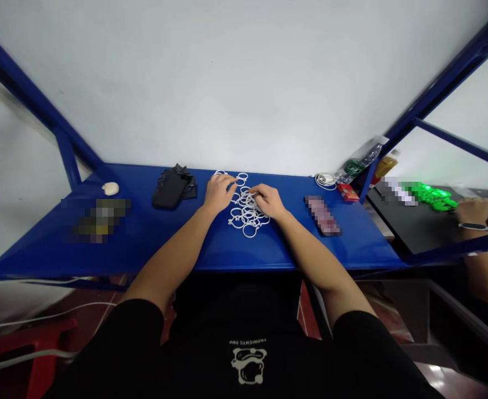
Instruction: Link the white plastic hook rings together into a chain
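Observation:
A heap of thin white plastic rings [250, 229] with small tabs lies on the blue tabletop, between and in front of my hands. My left hand [219, 193] is at the heap's far left. Its index finger and thumb are apart, and the fingertips come close to a loose pair of rings [242, 177]. Just behind that hand another white ring [220, 172] is partly covered. At the heap's right side, my right hand [270, 200] has its fingers curled down over the rings, apparently pinching one; the fingertips are partly hidden.
A black phone [169, 190] rests on crumpled black plastic [190, 187] to the left, with a pale earbud case [111, 189] beyond. Rightward are a blurred-out phone [323, 216], white cable [325, 180], red box [347, 193] and bottle [358, 164]. Another person's hand [474, 211] is beside green pieces [432, 197].

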{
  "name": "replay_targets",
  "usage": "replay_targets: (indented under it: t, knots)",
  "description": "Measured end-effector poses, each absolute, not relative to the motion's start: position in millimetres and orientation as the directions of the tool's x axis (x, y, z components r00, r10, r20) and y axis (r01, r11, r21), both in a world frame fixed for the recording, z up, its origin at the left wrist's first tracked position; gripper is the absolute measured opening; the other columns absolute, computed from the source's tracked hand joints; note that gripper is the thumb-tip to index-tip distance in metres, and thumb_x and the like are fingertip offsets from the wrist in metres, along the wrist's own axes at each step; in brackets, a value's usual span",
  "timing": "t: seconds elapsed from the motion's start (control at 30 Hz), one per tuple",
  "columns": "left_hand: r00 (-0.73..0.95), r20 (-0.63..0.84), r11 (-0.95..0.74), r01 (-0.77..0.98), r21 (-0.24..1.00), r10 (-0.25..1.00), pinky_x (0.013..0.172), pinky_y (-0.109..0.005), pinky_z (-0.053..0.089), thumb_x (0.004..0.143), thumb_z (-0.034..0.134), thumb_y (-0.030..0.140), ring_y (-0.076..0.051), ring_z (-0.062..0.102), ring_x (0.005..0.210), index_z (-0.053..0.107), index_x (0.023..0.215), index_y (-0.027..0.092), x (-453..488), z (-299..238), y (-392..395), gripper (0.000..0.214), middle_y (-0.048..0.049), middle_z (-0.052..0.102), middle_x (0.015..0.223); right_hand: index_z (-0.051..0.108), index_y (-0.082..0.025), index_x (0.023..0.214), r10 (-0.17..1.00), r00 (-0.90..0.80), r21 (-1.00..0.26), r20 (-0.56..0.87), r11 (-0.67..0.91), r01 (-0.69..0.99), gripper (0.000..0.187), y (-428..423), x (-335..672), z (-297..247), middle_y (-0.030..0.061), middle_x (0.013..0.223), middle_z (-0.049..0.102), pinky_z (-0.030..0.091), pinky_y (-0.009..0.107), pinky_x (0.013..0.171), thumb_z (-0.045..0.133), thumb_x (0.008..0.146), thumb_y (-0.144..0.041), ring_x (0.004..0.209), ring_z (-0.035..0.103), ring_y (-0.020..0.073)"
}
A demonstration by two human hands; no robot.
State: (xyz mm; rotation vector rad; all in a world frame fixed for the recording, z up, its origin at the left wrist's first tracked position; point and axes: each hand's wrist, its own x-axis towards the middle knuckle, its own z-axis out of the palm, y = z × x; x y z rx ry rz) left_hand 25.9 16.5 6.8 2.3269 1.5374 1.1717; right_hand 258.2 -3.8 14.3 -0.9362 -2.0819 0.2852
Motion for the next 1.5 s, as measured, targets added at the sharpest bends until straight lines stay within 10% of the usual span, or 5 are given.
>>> replay_targets:
  t: [0.23,0.63,0.9,1.5]
  knots:
    - [0.336,0.2,-0.389,0.838,0.383,0.921,0.123,-0.06,0.027,0.108,0.044,0.047,-0.037,0.036,0.157,0.058,0.155,0.036,16.6,-13.2,34.4,0.05,-0.0018,0.048,0.169,0.079,-0.022,0.104,0.663,-0.45,-0.424,0.598,0.739,0.524,0.033,-0.1,263.7,18.8,0.007,0.105,0.079,0.052,0.042,0.098,0.048,0.095,-0.016,0.101,0.07,0.0244]
    - [0.415,0.184,-0.454,0.826,0.335,0.891,0.126,-0.058,0.021,0.11,0.039,0.044,-0.034,0.033,0.159,0.055,0.157,0.035,28.2,-5.1,26.1,0.05,-0.0008,0.045,0.171,0.077,-0.023,0.102,0.74,-0.392,-0.444,0.547,0.653,0.613,0.032,5.2,262.1,14.5,0.0086,0.104,0.079,0.048,0.043,0.097,0.051,0.109,-0.04,0.101,0.068,0.0249]
    - [0.27,0.283,-0.363,0.86,0.36,0.92,0.118,-0.048,0.033,0.103,0.059,0.037,-0.029,0.062,0.128,0.071,0.131,0.027,24.9,-0.2,20.9,0.032,-0.0071,0.076,0.131,0.077,-0.022,0.1,0.749,-0.388,-0.449,0.538,0.644,0.62,0.03,6.6,261.5,12.3,0.0078,0.104,0.08,0.048,0.042,0.097,0.053,0.108,-0.039,0.1,0.068,0.0245]
    - [0.155,0.228,-0.231,0.903,0.361,0.961,0.098,-0.046,0.048,0.091,0.075,0.057,-0.032,0.068,0.107,0.083,0.108,0.03,22.0,10.4,14.4,0.033,-0.0052,0.082,0.098,0.078,-0.023,0.1,0.753,-0.372,-0.46,0.543,0.637,0.619,0.031,5.1,261.3,11.5,0.0074,0.1,0.079,0.05,0.041,0.095,0.054,0.108,-0.041,0.096,0.067,0.0237]
